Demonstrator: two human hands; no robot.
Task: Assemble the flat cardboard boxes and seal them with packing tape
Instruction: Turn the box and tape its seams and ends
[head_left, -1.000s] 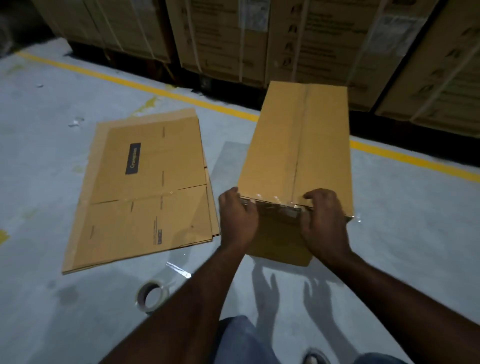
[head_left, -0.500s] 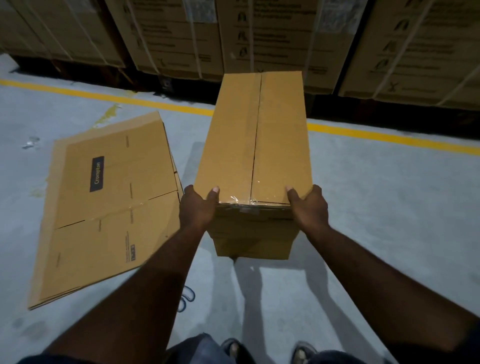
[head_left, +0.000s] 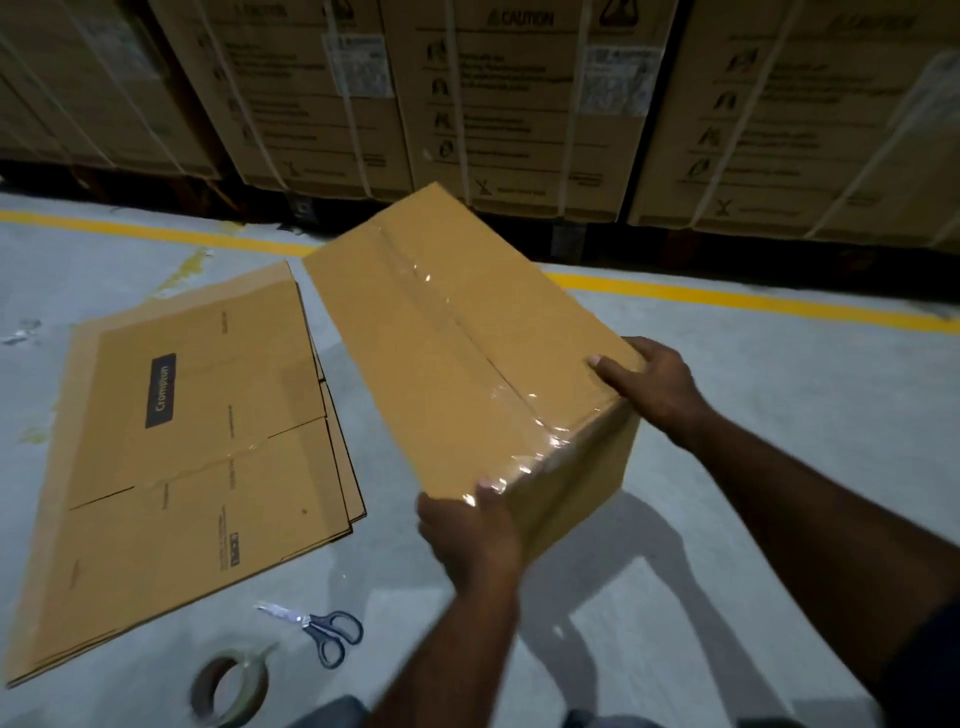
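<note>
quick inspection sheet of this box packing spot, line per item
surface: grey concrete floor with a yellow line painted across it
job's things: assembled box held tilted, clear tape along its top seam; stack of flat boxes lying to its left; tape roll and scissors on the floor nearer the person
clutter: small pale scrap on the floor at far left
hands: left hand grips the box's near corner; right hand grips its right corner, thumb on top
cables: nothing seen
surroundings: strapped cartons in a row behind the yellow line
</note>
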